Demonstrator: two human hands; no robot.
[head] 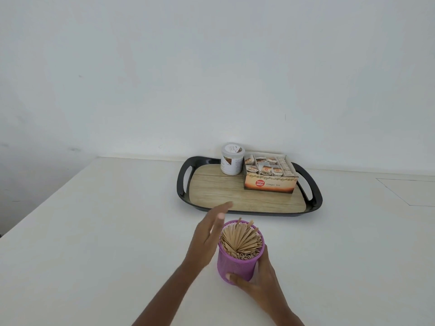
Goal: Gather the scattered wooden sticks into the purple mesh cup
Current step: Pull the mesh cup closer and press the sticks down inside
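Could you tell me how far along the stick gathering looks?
Nearly done, it seems: the wooden sticks stand packed in the purple mesh cup, and none show loose on the table. The right hand grips the cup's base; the left hand hovers open beside its rim. Little seems left beyond letting go.

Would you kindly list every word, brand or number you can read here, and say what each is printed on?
"Ginger Tea": front of the tea box on the tray.
"FRESH" and "HONEST": red round badge on that front; the tiny words between are unreadable.
White canister: label and lid print too small to read.
Tea sachets in the box: print blurred.
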